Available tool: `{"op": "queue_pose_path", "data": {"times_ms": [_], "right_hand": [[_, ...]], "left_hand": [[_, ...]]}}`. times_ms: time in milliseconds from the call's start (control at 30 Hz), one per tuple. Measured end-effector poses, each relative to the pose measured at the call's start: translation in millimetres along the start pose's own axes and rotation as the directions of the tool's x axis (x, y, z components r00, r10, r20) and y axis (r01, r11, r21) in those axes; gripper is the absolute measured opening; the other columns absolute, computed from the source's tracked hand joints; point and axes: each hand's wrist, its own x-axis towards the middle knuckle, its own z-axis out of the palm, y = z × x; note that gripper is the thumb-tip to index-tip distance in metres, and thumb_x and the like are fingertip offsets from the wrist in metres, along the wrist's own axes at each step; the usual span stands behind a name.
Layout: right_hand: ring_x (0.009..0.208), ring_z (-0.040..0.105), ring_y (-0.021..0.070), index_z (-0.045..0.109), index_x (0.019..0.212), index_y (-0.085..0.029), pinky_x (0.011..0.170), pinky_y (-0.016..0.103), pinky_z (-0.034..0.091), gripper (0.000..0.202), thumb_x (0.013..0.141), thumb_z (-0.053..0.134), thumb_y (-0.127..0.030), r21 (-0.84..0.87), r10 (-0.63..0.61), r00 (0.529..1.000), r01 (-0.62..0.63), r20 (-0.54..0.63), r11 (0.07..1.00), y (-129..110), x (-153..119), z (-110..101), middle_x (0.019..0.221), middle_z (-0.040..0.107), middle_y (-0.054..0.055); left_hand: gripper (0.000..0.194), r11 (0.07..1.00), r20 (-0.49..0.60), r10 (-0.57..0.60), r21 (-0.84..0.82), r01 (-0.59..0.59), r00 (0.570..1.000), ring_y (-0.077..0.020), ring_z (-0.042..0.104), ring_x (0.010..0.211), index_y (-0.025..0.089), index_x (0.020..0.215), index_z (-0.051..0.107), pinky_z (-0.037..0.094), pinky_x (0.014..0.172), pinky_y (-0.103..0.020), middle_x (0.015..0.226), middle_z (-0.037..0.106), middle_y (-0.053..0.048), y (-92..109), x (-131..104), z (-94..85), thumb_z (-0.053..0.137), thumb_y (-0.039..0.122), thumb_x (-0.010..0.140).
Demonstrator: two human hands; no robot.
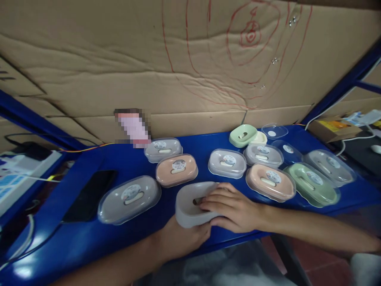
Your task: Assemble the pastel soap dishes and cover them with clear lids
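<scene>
A pale grey oval plastic box (188, 198) with a slot in its top is held just above the blue table's front edge. My left hand (187, 238) grips it from below, with the fingers partly hidden under it. My right hand (230, 206) lies over its right end, fingertips at the dark slot and thumb along the near side. Around it sit similar boxes under clear lids with round labels: a grey box (119, 204) on the left, a peach box (171, 176) behind, a grey box (214, 167) behind to the right, and a peach box (257, 184) beyond my right hand.
A black phone (89, 194) lies at left. Farther right are a green lidded box (302, 176), an unlidded green box (235, 137) and a loose clear lid (278, 128). A blurred-out pink item (132, 127) leans on the cardboard wall (104, 79). Blue frame posts (342, 83) flank the table.
</scene>
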Motion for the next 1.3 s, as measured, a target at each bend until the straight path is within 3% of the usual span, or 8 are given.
{"op": "queue_pose_path", "data": {"times_ms": [133,233,333,467,533,700,967,1300], "right_hand": [[0.126,0.068,0.0206,0.052,0.153,-0.023,0.113,0.043,0.045,0.046,0.110,0.057,-0.036,-0.105,-0.030,0.996,0.021,-0.081,0.994,14.6,-11.8,-6.0,0.132,0.076,0.008],[0.123,0.070,0.0219,0.057,0.149,-0.023,0.105,0.042,0.049,0.043,0.109,0.057,-0.039,-0.059,0.058,0.985,-0.069,-0.161,0.996,24.2,-13.1,-4.5,0.129,0.076,0.009],[0.118,0.071,0.0228,0.061,0.144,-0.023,0.102,0.044,0.050,0.040,0.110,0.054,-0.043,-0.032,0.139,0.979,-0.145,-0.147,0.989,27.7,-11.0,-2.7,0.127,0.076,0.010],[0.114,0.072,0.0213,0.060,0.146,-0.028,0.107,0.043,0.045,0.041,0.107,0.061,-0.038,-0.125,0.022,0.997,-0.031,-0.071,0.992,22.3,-9.6,-4.0,0.127,0.078,0.006],[0.111,0.072,0.0198,0.060,0.144,-0.024,0.106,0.041,0.043,0.040,0.106,0.063,-0.036,-0.180,-0.075,0.995,0.063,-0.061,0.982,17.3,-7.9,-4.0,0.124,0.079,0.006],[0.109,0.071,0.0194,0.063,0.137,-0.018,0.103,0.040,0.042,0.033,0.109,0.058,-0.036,-0.255,-0.168,0.983,0.146,-0.068,0.956,10.2,-1.1,2.2,0.118,0.079,0.007],[0.121,0.067,0.0191,0.064,0.137,-0.020,0.109,0.040,0.041,0.032,0.111,0.055,-0.037,-0.238,-0.177,0.984,0.165,-0.030,0.957,24.3,-5.9,11.0,0.124,0.077,0.008],[0.136,0.059,0.0224,0.057,0.145,-0.018,0.118,0.045,0.034,0.045,0.110,0.057,-0.046,-0.148,-0.131,0.987,0.144,0.092,0.979,21.9,-5.2,11.3,0.138,0.070,0.013]], "left_hand": [[0.024,0.997,-0.111,0.068,0.056,-0.062,0.992,-0.0222,0.071,0.086,0.016,0.118,0.070,0.058,0.083,-0.038,0.094,0.076,-0.007,-13.0,-2.6,-16.3,0.055,0.016,0.099],[0.025,0.992,-0.151,0.109,0.077,-0.098,0.982,-0.0223,0.071,0.093,0.013,0.123,0.069,0.057,0.090,-0.038,0.104,0.077,-0.010,-23.2,-7.3,-28.1,0.061,0.018,0.100],[0.028,0.980,-0.242,0.199,0.065,-0.189,0.950,-0.0207,0.068,0.102,0.020,0.125,0.070,0.052,0.101,-0.037,0.112,0.076,-0.005,-27.6,-13.0,-40.5,0.069,0.020,0.097],[0.032,0.982,-0.365,0.188,0.054,-0.181,0.912,-0.0169,0.065,0.104,0.037,0.124,0.070,0.046,0.111,-0.038,0.111,0.074,0.004,-29.2,-14.0,-49.5,0.074,0.024,0.094],[0.035,0.991,-0.383,0.133,0.025,-0.133,0.914,-0.0169,0.065,0.108,0.039,0.126,0.068,0.046,0.111,-0.038,0.116,0.073,0.004,-33.7,-12.4,-47.0,0.074,0.027,0.094],[0.040,0.990,-0.341,0.073,-0.092,-0.110,0.937,-0.0241,0.065,0.115,0.027,0.131,0.065,0.049,0.107,-0.044,0.127,0.071,-0.008,-47.0,-9.0,-36.2,0.072,0.033,0.093],[0.027,0.987,-0.205,0.093,-0.110,-0.117,0.974,-0.0198,0.069,0.105,0.021,0.128,0.063,0.044,0.104,-0.038,0.113,0.077,-0.004,-49.2,-0.1,-36.1,0.060,0.032,0.103],[0.033,0.994,-0.105,0.066,-0.078,-0.074,0.992,-0.0219,0.067,0.100,0.021,0.122,0.065,0.043,0.097,-0.036,0.108,0.075,-0.004,-53.1,3.1,-34.9,0.064,0.044,0.099]]}}
